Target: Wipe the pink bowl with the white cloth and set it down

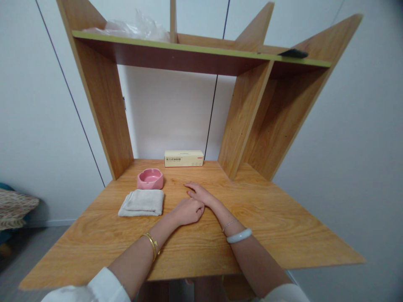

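Note:
My left hand [189, 211] rests on the wooden desk, its fingers curled closed with nothing showing in them. Just behind it and touching it lies my right hand [200, 194], fingers stretched out to the left and holding nothing. To the left of both hands is a folded light grey cloth [141, 203]. A pink faceted ashtray [150, 179] with notches in its rim stands right behind the cloth. Farther back, a long cream-coloured box [184, 159] with printed lettering sits at the desk's rear edge.
The wooden desk [283, 230] carries side panels and an upper shelf [201, 48]. Clear plastic wrapping [132, 30] lies on the shelf at left, a dark flat object [293, 53] at right. An upright divider [247, 117] stands right of the box. Patterned fabric [17, 205] shows at far left.

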